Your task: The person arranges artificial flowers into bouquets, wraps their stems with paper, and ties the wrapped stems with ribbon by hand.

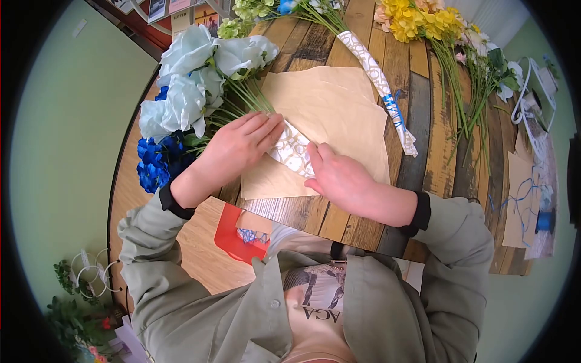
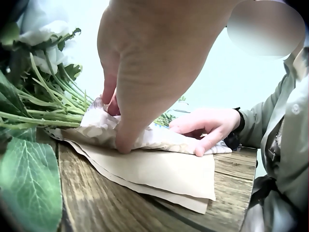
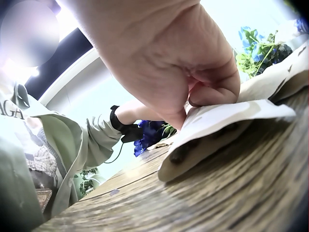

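Observation:
A bunch of pale blue flowers (image 1: pixel 187 78) lies at the left, with deep blue flowers (image 1: pixel 158 162) beneath it. Its green stems (image 2: pixel 63 108) run into a white wrap with a gold pattern (image 1: pixel 290 151). This wrap lies over sheets of tan paper (image 1: pixel 327 100). My left hand (image 1: pixel 243 140) grips the wrap where the stems enter, thumb on the near side and fingers over the top. Toward the stem ends, my right hand (image 1: pixel 345 178) pinches the wrap with curled fingers. The right wrist view shows the wrap's loose open end (image 3: pixel 231 113) just above the wood.
Another wrapped bundle (image 1: pixel 375 69) with a blue tie lies beyond the tan paper. Yellow flowers (image 1: pixel 408 21) and loose stems (image 1: pixel 454 91) are at the far right. A blue ribbon spool (image 1: pixel 544 221) sits at the right edge. A red bin (image 1: pixel 233 239) stands below the table's near edge.

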### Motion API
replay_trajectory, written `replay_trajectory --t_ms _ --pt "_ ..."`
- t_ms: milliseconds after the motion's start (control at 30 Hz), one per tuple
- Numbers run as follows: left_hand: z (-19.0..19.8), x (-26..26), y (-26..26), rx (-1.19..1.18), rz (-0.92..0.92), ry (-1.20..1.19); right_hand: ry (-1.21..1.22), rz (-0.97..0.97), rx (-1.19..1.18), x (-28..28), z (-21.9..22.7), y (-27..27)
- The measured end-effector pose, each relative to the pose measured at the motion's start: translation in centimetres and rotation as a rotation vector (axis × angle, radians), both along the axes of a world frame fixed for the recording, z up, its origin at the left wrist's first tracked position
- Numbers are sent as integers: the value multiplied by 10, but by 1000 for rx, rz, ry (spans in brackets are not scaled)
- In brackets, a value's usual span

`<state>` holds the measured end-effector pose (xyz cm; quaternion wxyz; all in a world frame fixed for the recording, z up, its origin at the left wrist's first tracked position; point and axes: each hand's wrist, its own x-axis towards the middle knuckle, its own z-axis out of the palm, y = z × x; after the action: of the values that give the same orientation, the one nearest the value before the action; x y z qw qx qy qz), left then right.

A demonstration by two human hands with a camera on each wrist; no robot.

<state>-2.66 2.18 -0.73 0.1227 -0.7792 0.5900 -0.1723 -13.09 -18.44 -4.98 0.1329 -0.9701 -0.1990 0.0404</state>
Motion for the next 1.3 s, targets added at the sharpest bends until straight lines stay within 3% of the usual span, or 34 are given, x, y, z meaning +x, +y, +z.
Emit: replay_trajectory --t_ms 67,267,1000,1133,1300 --pt "2 4 2 -7 12 -8 -5 1 6 0 -2 0" --pt "11 18 -2 57 68 271 -16 19 -1 0 1 0" --pt "8 32 -15 136 -113 174 15 29 71 1 3 1" --pt "7 34 -14 133 -135 114 40 34 -19 7 13 4" --pt "17 37 -10 79 -133 129 -309 91 -151 13 16 12"
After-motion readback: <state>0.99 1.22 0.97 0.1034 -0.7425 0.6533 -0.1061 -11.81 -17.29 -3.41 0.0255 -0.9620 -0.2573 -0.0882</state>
